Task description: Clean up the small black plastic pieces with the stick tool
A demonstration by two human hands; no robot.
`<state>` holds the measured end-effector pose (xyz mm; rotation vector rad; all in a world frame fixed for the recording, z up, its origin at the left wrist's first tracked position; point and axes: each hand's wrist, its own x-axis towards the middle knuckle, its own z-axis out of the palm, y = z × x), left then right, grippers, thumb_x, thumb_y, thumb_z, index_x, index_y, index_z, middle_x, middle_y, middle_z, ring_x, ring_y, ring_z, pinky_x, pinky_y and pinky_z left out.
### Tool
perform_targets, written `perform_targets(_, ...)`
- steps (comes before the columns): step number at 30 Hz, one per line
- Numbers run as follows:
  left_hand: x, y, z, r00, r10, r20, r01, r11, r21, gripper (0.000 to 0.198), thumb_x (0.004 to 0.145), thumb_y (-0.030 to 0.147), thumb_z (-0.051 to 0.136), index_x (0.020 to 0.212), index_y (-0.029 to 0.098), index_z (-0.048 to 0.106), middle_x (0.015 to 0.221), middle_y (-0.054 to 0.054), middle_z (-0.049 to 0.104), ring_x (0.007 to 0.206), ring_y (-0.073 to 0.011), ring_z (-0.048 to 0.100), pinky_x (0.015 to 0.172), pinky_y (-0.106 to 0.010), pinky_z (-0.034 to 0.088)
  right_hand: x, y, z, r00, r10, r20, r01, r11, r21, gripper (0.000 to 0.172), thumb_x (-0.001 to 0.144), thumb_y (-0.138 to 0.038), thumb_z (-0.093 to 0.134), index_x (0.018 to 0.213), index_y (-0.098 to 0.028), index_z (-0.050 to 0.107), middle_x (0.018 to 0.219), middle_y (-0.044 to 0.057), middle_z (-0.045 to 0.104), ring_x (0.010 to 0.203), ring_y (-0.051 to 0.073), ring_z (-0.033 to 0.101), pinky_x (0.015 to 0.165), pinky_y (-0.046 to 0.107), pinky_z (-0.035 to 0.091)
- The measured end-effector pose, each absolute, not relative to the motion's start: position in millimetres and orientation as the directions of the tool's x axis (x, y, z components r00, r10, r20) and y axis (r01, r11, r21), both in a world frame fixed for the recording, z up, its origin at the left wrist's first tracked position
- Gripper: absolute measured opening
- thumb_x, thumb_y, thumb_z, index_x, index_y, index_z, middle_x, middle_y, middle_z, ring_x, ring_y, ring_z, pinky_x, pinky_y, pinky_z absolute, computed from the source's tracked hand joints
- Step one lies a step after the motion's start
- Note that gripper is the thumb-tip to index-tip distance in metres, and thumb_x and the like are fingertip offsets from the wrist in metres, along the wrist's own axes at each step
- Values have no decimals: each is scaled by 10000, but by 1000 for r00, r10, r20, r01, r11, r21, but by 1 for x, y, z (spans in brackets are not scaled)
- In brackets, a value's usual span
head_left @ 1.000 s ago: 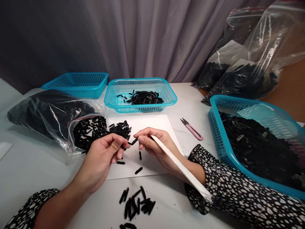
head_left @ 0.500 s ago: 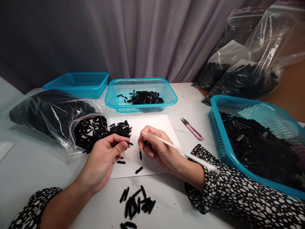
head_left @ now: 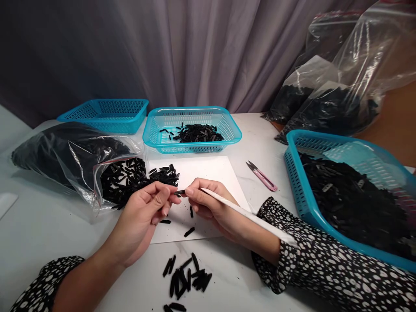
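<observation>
Between our two hands is a small black piece (head_left: 180,192), slim and straight, held above the white sheet (head_left: 208,167). Its ends are partly hidden by fingers, so its full length is hard to judge. Our left hand (head_left: 141,223) pinches the left end between thumb and fingers. Our right hand (head_left: 216,208) has its fingers closed on a long white stick (head_left: 260,222) that slants near and right over the wrist; its fingertips meet the piece's right end, but we cannot tell whether they grip it too.

The loose pieces (head_left: 189,232) on the sheet are equally black, narrow and slightly ragged along the edges. A heap (head_left: 164,174) of them lies just beyond our left hand, beside the mouth of a clear bag (head_left: 71,151), and a cluster (head_left: 190,277) lies nearer to us, off the sheet.

The worktop (head_left: 227,271) is white with faint grey veins and a few dark specks. Pink-handled snips (head_left: 262,176) lie right of the sheet. A blue basket (head_left: 191,146) holding black pieces stands on the far side, another basket (head_left: 130,126) to its left, and a well-filled large basket (head_left: 294,190) at the right. Beyond hangs a grey curtain (head_left: 195,52), with clear bags (head_left: 360,65) at far right.
</observation>
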<state>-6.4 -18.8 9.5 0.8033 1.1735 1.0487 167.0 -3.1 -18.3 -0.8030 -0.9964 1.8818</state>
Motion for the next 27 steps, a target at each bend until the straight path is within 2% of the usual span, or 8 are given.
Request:
perform_targets(3, -7, -17, 9, 28, 948, -318, -277, 313, 909, 232, 744, 329, 832, 910, 185, 757, 788, -10, 692, 669, -89, 539, 571, -158, 440, 167, -3, -17, -433, 887, -159, -399, -347, -849, 313, 799, -388, 768, 694, -160, 581, 565, -66, 514, 441, 41, 240, 426, 233, 122)
perform_targets(5, -6, -16, 8, 13, 953, -304, -278, 295, 914, 260, 723, 247, 833, 962, 195, 746, 875, -15, 714, 729, -100, 586, 658, -177, 495, 167, -2, -17, -428, 890, -159, -403, -346, -847, 310, 796, -385, 768, 692, -159, 583, 564, -64, 518, 439, 39, 243, 425, 232, 122)
perform_targets(7, -5, -15, 7, -2, 958, -285, -264, 274, 925, 307, 716, 235, 845, 998, 201, 729, 942, -27, 736, 773, -110, 628, 726, -191, 522, 167, -2, -17, -417, 895, -157, -398, -336, -854, 315, 789, -390, 776, 691, -159, 586, 559, -66, 513, 436, 38, 242, 424, 232, 124)
perform_targets(9, -4, -16, 7, -11, 962, -272, -266, 259, 928, 354, 695, 266, 874, 1002, 200, 712, 917, -28, 750, 779, -119, 661, 757, -202, 538, 167, -1, -17, -405, 902, -150, -387, -318, -866, 307, 784, -396, 782, 711, -158, 602, 547, -73, 495, 434, 39, 243, 424, 231, 130)
perform_targets(15, -5, -16, 10, 8, 957, -289, -227, 283, 932, 339, 653, 334, 908, 882, 168, 721, 685, -14, 735, 553, -84, 601, 545, -154, 499, 168, 0, -24, -358, 931, -70, -344, -201, -917, 245, 788, -379, 788, 813, -169, 666, 538, -86, 465, 433, 50, 282, 417, 224, 169)
perform_targets(19, -6, -16, 11, 15, 961, -276, -212, 273, 938, 307, 674, 342, 890, 888, 152, 778, 649, -21, 728, 585, -80, 616, 603, -137, 520, 167, 0, -26, -327, 944, -35, -323, -147, -935, 240, 798, -389, 780, 842, -172, 689, 551, -76, 469, 459, 62, 309, 428, 222, 210)
perform_targets(23, -5, -18, 12, 34, 962, -270, -230, 270, 935, 332, 711, 305, 860, 1002, 162, 786, 689, -30, 750, 698, -101, 688, 715, -140, 545, 167, -1, -24, -329, 944, -39, -327, -152, -933, 238, 797, -387, 773, 839, -174, 676, 533, -82, 452, 447, 62, 281, 426, 223, 200)
perform_targets(27, -3, -20, 13, 66, 966, -251, -183, 259, 948, 314, 731, 281, 845, 997, 157, 734, 697, -27, 763, 639, -105, 688, 634, -155, 559, 170, 0, -24, -380, 924, -50, -413, -218, -884, 159, 824, -322, 689, 813, -188, 605, 573, -58, 542, 428, 55, 276, 422, 221, 175)
